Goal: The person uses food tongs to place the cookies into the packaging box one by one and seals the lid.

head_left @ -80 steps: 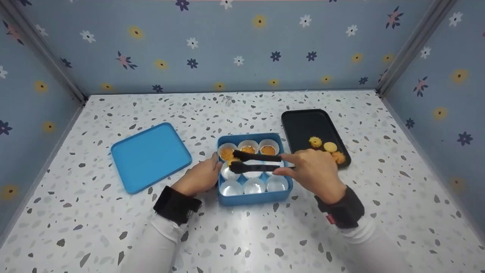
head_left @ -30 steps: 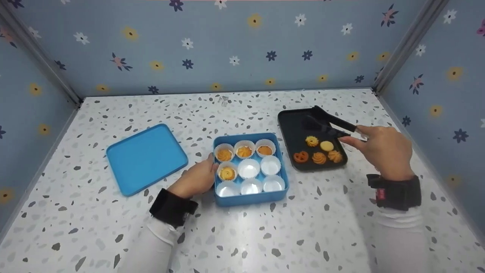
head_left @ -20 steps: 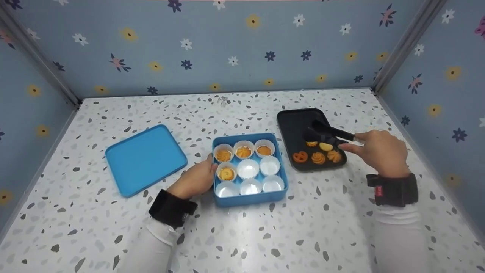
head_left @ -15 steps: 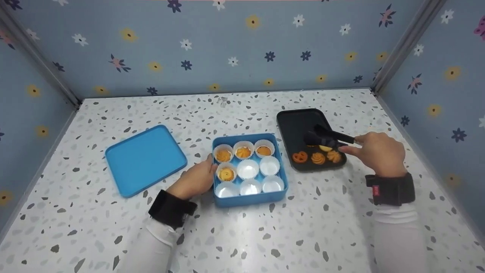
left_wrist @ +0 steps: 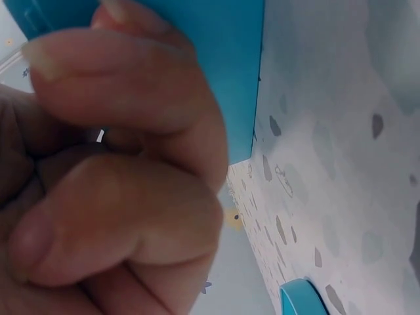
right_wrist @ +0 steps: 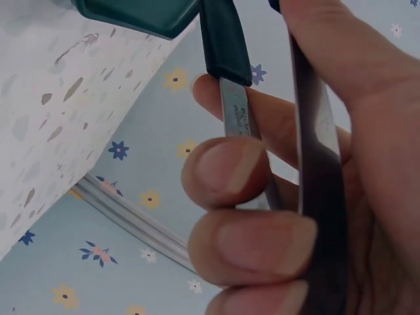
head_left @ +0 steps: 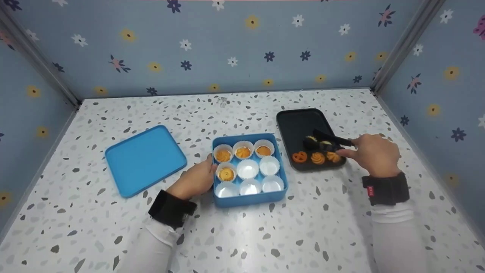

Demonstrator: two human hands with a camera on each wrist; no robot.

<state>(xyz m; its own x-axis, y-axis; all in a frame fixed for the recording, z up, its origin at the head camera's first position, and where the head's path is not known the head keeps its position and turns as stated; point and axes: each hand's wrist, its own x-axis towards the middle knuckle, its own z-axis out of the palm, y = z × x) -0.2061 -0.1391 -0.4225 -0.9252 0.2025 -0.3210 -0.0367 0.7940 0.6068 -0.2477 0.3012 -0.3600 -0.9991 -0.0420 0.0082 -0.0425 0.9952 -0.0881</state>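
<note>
In the head view my left hand (head_left: 195, 178) holds the left side of a blue box (head_left: 250, 200), thumb at its rim. The left wrist view shows curled fingers (left_wrist: 131, 203) against the box wall (left_wrist: 230, 85). White paper cups line the box; four hold a cookie, such as the yellow ring cookie (head_left: 226, 174) in the middle row. My right hand (head_left: 377, 155) grips black-tipped tongs (head_left: 337, 140) by their metal arms. Their tips are low over a black tray (head_left: 299, 123), around a yellow cookie (head_left: 311, 139) and partly covering a pale round cookie (head_left: 325, 143).
On the tray's near end lie a pretzel (head_left: 299, 157), a swirl cookie (head_left: 318, 158) and another piped cookie (head_left: 333, 157). A blue lid (head_left: 146, 161) lies on the speckled table (head_left: 242, 239) to the left. Flowered panels (head_left: 212, 49) enclose the table's back and sides.
The tongs have gone from the box, where a yellow cookie now sits in the middle row's left cup, across to the tray and down onto its cookies. My left hand stays at the box.
</note>
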